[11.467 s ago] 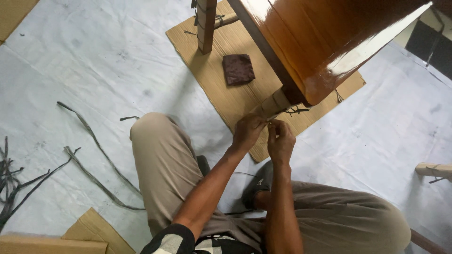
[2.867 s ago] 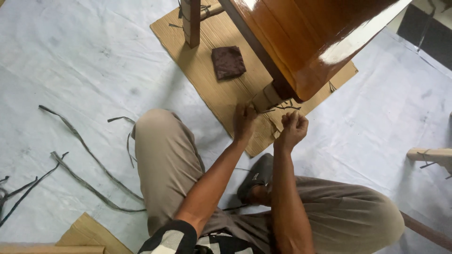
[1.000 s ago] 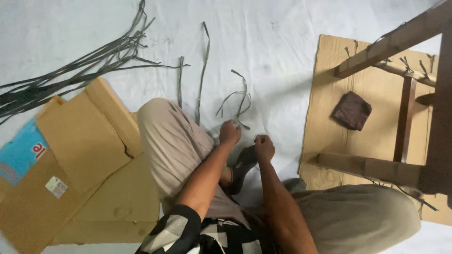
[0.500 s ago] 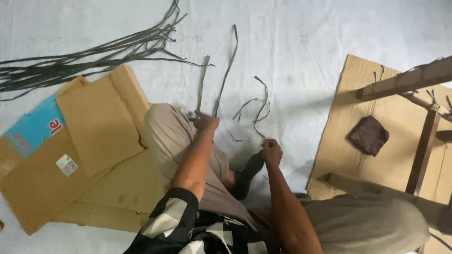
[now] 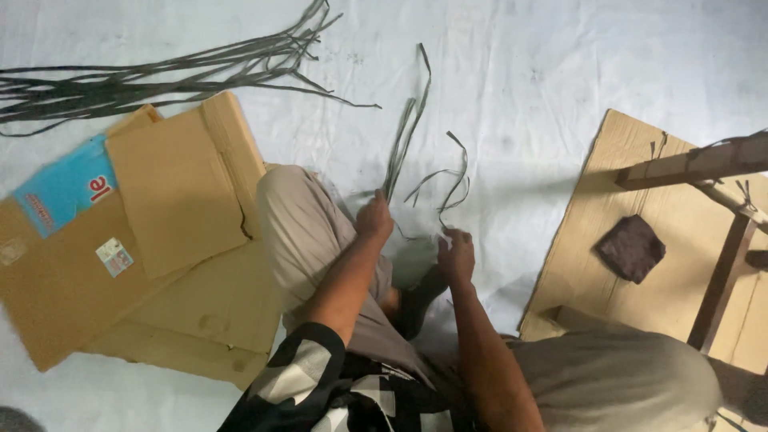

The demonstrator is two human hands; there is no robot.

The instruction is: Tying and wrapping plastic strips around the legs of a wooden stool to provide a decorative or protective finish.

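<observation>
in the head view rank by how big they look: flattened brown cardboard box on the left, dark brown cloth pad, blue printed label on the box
1. Flattened brown cardboard box
2. Blue printed label
3. Dark brown cloth pad, though it looks close to the label in size.

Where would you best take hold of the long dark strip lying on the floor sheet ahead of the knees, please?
Probably at its near end, by the left hand, coming from above. The long dark strip lies flat on the white floor sheet and runs away from the person, so the near end is closest, and a pinch from above suits its thin, flat shape.
</observation>
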